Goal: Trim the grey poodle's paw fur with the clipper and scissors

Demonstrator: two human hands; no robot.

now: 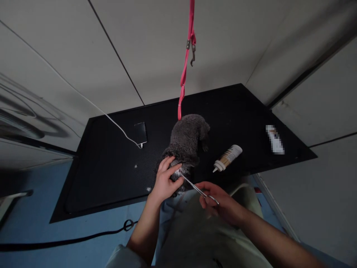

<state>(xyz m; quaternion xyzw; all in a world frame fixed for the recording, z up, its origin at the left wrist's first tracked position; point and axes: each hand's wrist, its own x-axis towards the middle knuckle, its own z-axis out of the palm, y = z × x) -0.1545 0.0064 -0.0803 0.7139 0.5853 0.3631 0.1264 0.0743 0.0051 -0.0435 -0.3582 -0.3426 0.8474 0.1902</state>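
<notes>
A small dog (185,134) with curly grey fur is on the black table, its head end toward me. My left hand (164,180) is spread over the dog's head and grips it, thumb and fingers around a patch dusted with white, which looks like an ear. In my right hand (216,201) are slim metal forceps (196,188) with ring handles, their tip at the white patch between my left fingers. Whether the tip is closed on hair is too small to tell. My right fingers are partly blurred.
Right of the dog lies a nozzle bottle (228,158); farther right is a pixelated white item (275,140). A phone (141,133) on a white cable (117,124) lies left. A pink strap (183,78) hangs down behind the dog. White tufts (148,189) dot the table (108,178).
</notes>
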